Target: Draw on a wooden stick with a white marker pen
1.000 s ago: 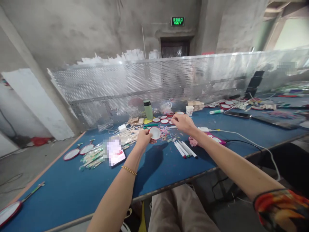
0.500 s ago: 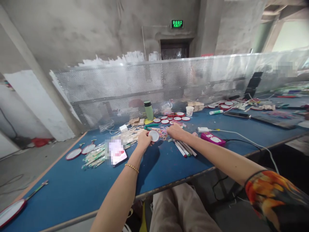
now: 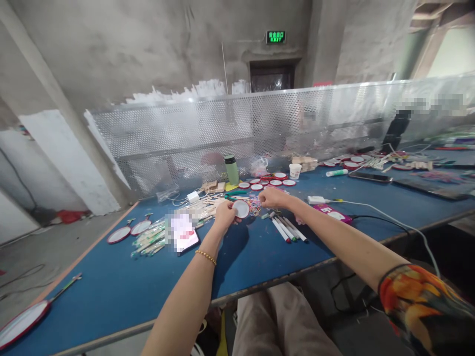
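Observation:
My left hand [image 3: 225,215] is closed on the edge of a small round white disc with a red rim [image 3: 241,209], its pale face turned toward me. To its right, my right hand [image 3: 274,198] reaches over a heap of thin coloured bands [image 3: 255,204]. Those fingers are drawn together and point down at the heap; whatever is between them is too small to make out. Several marker pens [image 3: 287,230] lie just in front of the right hand. Behind both hands, more red-rimmed white discs [image 3: 275,183] rest on the blue table [image 3: 252,257].
At the left lie a lit phone [image 3: 185,233], bundled sticks [image 3: 150,241] and red-rimmed discs on handles [image 3: 118,235]. A green bottle [image 3: 231,171] and a paper cup [image 3: 295,171] stand toward the perforated metal screen [image 3: 178,133]. A purple box [image 3: 332,213] with cables sits right.
The view has shifted slightly, so everything appears a little further right. Both hands stay in nearly the same places, the left still with the disc, the right still over the coloured bands.

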Action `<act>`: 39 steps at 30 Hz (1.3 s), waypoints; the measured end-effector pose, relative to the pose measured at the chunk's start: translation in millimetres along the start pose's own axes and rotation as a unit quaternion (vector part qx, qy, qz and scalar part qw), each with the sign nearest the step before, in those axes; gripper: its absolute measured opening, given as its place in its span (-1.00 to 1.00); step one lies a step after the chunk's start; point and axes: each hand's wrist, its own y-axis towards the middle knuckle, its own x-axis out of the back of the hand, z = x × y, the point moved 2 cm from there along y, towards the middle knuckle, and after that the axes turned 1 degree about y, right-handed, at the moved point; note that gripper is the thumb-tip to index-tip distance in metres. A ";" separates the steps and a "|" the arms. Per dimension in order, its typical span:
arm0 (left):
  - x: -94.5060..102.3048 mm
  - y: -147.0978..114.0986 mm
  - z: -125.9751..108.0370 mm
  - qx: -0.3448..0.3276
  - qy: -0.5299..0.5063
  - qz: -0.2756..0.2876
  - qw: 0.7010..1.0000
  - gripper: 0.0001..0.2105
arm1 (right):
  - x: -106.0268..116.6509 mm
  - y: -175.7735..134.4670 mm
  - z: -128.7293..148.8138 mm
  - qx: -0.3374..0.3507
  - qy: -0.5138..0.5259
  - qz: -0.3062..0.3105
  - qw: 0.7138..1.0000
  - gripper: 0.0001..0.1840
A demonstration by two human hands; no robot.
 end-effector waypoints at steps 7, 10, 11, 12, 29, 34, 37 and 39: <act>11.5 -17.2 -24.9 -0.051 -0.042 0.075 0.995 -0.89 | 13.4 -37.7 26.9 0.040 0.405 -0.158 0.900 -0.84; 19.2 -32.0 -34.0 -0.085 -0.068 0.115 0.987 -0.82 | 6.7 -50.2 45.1 0.046 0.624 -0.133 0.769 -0.87; 19.7 -37.1 -34.8 -0.085 -0.081 0.138 0.983 -0.78 | 3.9 -51.5 49.9 0.046 0.634 -0.126 0.761 -0.86; 19.5 -41.9 -34.8 -0.085 -0.090 0.155 0.980 -0.74 | 0.7 -51.5 53.5 0.040 0.643 -0.121 0.755 -0.84; 3.7 -55.6 -26.1 -0.092 -0.082 0.044 0.991 -0.74 | -25.9 -48.8 57.8 0.063 0.563 -0.141 0.812 -0.64; 1.0 -56.1 -25.3 -0.086 -0.153 0.082 0.981 -0.67 | -26.0 -54.6 55.9 0.056 0.570 -0.128 0.810 -0.61; -0.4 -60.4 -28.9 -0.045 -0.251 0.119 0.960 -0.57 | -22.9 -59.6 58.0 0.071 0.580 -0.110 0.804 -0.57; -2.0 -64.1 -31.8 -0.023 -0.317 0.154 0.936 -0.54 | -21.3 -61.3 59.9 0.080 0.572 -0.123 0.807 -0.56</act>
